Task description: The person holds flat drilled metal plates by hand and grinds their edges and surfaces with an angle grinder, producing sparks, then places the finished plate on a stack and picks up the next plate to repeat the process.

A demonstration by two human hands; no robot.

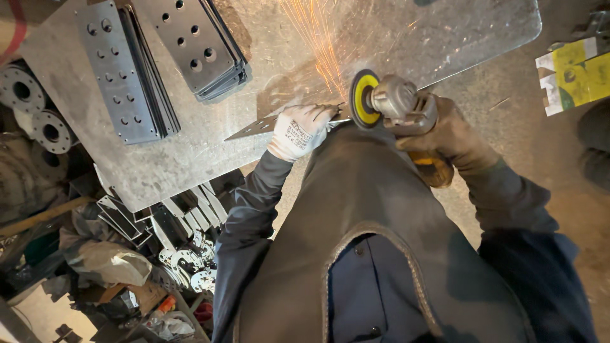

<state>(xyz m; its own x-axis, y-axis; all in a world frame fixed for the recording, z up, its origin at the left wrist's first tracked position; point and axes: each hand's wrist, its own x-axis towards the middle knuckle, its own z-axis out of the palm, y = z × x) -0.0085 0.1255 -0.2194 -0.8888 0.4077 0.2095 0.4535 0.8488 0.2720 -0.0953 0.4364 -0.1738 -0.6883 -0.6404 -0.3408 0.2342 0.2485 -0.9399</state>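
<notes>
Dark apron fills the near view, worn over a blue shirt, and just past its top edge both hands are at work. Left hand, in a white glove, is pressed down and clenched on a thin metal plate. That plate lies flat on the tabletop at its near edge, its long axis running roughly left to right, its pointed end aimed left and slightly toward the person, away from the grinder. Right hand, in a brown glove, is wrapped tight around the body of an angle grinder. Grinder's long axis slants from the hand up and left, head toward the plate. Its yellow-faced disc stands on edge and meets the plate's right end, just beside the white glove. Orange sparks stream up and away from the plate across the steel sheet.

Well to the left of the plate, farther back on the tabletop, sit two stacks of dark drilled plates, long axes running away from the person. Left of the plate and off the tabletop, round flanges lie by the edge, and below it more cut pieces are piled on the floor.
</notes>
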